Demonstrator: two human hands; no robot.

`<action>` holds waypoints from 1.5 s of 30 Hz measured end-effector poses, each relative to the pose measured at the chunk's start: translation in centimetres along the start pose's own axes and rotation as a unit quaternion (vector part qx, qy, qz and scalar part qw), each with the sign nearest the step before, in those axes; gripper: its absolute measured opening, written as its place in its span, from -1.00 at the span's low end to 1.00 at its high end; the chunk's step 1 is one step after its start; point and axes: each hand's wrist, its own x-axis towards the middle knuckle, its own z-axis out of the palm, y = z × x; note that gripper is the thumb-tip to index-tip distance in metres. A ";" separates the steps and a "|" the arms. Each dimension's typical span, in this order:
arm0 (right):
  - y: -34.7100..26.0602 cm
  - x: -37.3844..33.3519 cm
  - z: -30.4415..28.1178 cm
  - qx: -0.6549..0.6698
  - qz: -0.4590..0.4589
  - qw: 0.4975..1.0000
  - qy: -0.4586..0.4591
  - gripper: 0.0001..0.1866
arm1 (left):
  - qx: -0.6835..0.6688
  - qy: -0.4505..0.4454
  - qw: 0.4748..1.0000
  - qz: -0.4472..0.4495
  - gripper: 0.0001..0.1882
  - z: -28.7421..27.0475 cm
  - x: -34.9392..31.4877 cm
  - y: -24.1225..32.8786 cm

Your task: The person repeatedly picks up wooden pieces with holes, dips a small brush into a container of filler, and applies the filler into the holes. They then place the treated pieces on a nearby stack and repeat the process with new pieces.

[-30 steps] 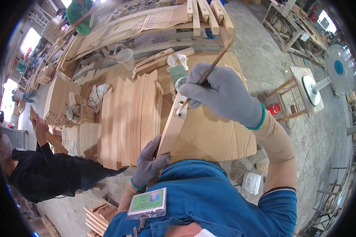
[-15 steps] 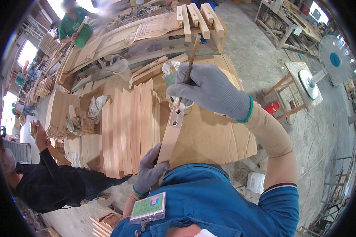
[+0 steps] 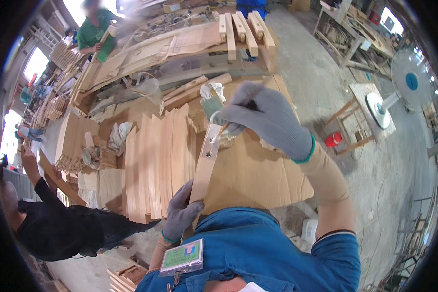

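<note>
My left hand, in a grey glove with a green cuff, is closed around the lower end of a pale wooden slat. The slat tilts up and away from me, with round holes near its far end. Over that end, my gloved right hand pinches a thin brown stick. The stick's lower tip shows beside the holes; the rest is hidden by my fingers. Just beyond the slat's end are a small greenish container and a white crumpled cloth.
A row of wooden slats lies left on the cardboard-covered table. A tin and a white rag sit farther left. One co-worker stands at left with a board, another at the far bench. A fan stands right.
My right hand has turned and moved slightly right and down; the stick, upright before, is now mostly hidden. The slat's far end has shifted a little left. The co-worker at left has raised a board.
</note>
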 end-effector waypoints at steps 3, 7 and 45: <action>1.7 -1.9 -0.2 0.119 -0.040 0.988 0.086 -0.93 | -0.008 -0.004 1.000 -0.023 -0.34 -0.6 0.1 0.8; 4.5 -4.1 2.3 0.263 -0.071 0.942 0.195 -0.94 | -0.020 -0.007 1.000 -0.023 -0.34 -0.6 -0.2 1.5; 6.8 -6.1 4.4 0.253 -0.142 0.940 0.182 -0.79 | 0.000 -0.020 1.000 0.001 -0.23 -0.9 -0.8 1.6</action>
